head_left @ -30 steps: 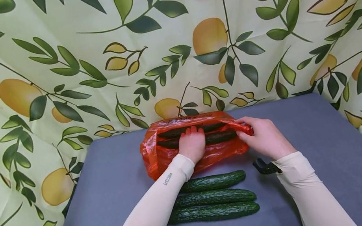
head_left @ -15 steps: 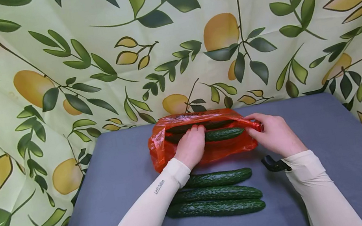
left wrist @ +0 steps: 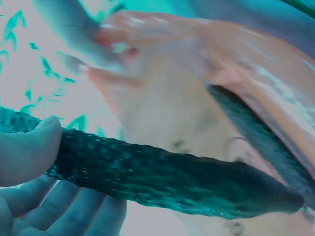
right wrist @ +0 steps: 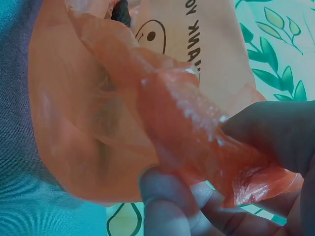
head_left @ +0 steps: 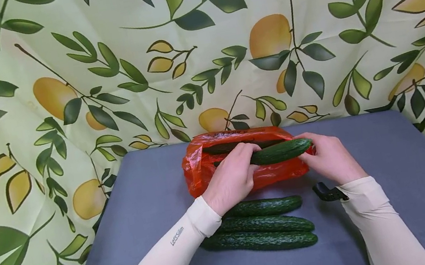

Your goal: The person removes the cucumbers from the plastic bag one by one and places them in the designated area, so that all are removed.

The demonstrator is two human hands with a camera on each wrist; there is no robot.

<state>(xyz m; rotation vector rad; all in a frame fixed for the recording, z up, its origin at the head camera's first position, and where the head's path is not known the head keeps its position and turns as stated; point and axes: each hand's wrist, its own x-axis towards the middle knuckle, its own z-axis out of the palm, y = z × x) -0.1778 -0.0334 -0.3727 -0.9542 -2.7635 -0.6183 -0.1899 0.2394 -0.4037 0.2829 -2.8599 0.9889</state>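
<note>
My left hand grips a dark green cucumber by its left part, at the mouth of a red plastic bag. In the left wrist view the thumb lies over the bumpy cucumber, with the fingers beneath it. Another cucumber lies inside the bag, partly covered by the plastic. My right hand pinches the bunched right edge of the bag; the right wrist view shows this gathered plastic between thumb and fingers.
Three cucumbers lie in a row on the grey table in front of the bag, the nearest cucumber closest to me. My left forearm partly overlaps them. A leaf-and-fruit patterned cloth hangs behind the table.
The left hand has come up from inside the bag with a cucumber, now raised at the bag's mouth and tilted up to the right. My right hand keeps its hold on the bag's edge.
</note>
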